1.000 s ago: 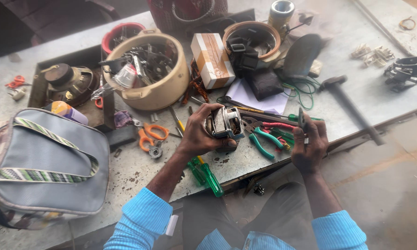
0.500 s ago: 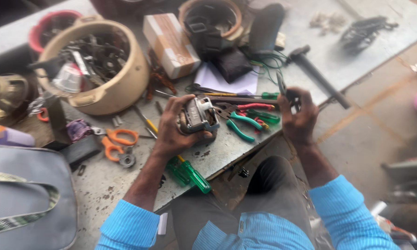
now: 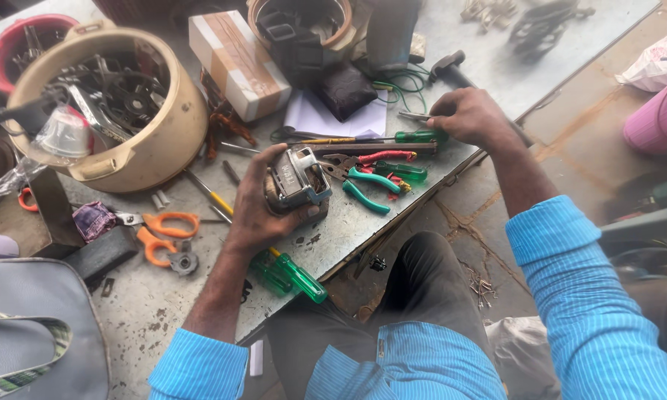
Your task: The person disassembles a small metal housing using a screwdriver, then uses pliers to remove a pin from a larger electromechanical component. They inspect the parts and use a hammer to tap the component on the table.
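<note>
1. The left hand (image 3: 256,211) is curled around a small metal part (image 3: 298,180), fingers wrapped under and behind it, the thumb along its near side. The part sits in the palm, its open face turned up, resting just above the bench (image 3: 348,230).
2. Just below the left wrist, a green-handled screwdriver (image 3: 293,274) lies at the bench edge, partly tucked under the hand.
3. To the left of the left fingers lie orange scissors (image 3: 167,233), near but not touching.
4. Just right of the part, beside the left fingertips, lie green-handled pliers (image 3: 367,189) and a red-handled tool (image 3: 385,156), close together.
5. The right hand (image 3: 470,117) rests further along the bench, fingers bent down and closed loosely over the end of a second green screwdriver (image 3: 415,137); whether it truly grips it I cannot tell. A thin metal tool (image 3: 413,116) pokes out from under the fingertips.
6. Beyond the right fingers sits a hammer (image 3: 448,68), its head just clear of the knuckles.
7. Beyond the left fingers, well apart, stand a cream tub (image 3: 163,141) full of metal parts and a taped box (image 3: 237,63).
</note>
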